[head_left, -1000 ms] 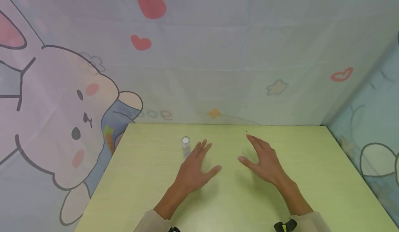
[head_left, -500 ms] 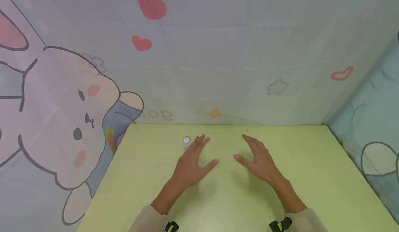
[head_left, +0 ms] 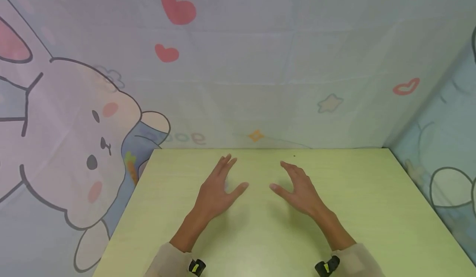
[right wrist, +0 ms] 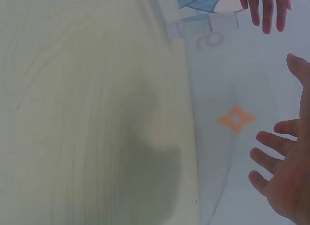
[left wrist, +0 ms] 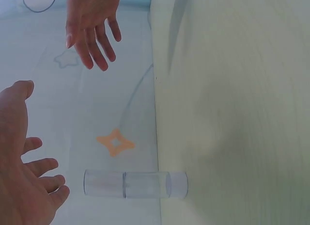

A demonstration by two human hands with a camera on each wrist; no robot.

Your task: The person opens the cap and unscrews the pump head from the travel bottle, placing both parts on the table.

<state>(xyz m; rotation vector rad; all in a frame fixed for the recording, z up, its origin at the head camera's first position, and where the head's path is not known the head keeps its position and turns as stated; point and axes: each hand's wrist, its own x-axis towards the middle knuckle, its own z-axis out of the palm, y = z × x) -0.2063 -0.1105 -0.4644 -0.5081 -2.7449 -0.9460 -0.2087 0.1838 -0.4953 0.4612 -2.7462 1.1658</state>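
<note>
My left hand [head_left: 213, 197] hovers above the table with fingers spread and thumb out, holding nothing. Opposite it hangs my right hand [head_left: 302, 192], also with extended fingers and nothing in them. A clear cylindrical container [left wrist: 144, 185] stands upright on the table, its white end at the bottom and a seam line around its middle. In the head view the left hand covers nearly all of it. The right wrist view shows the same container [right wrist: 208, 25] near the left hand's fingers, with a gap between. What is inside, if anything, cannot be made out.
The light yellow-green table [head_left: 372, 202] reaches back to a printed cloth backdrop [head_left: 238, 62] with hearts, a star and a rabbit. Another cloth [head_left: 446, 144] hangs at the right side. A tiny dark speck [head_left: 294, 156] lies near the table's back edge.
Both hands have shifted to the left and slightly nearer the container's side of the table. The left hand now hides the container in the head view, where its top showed before.
</note>
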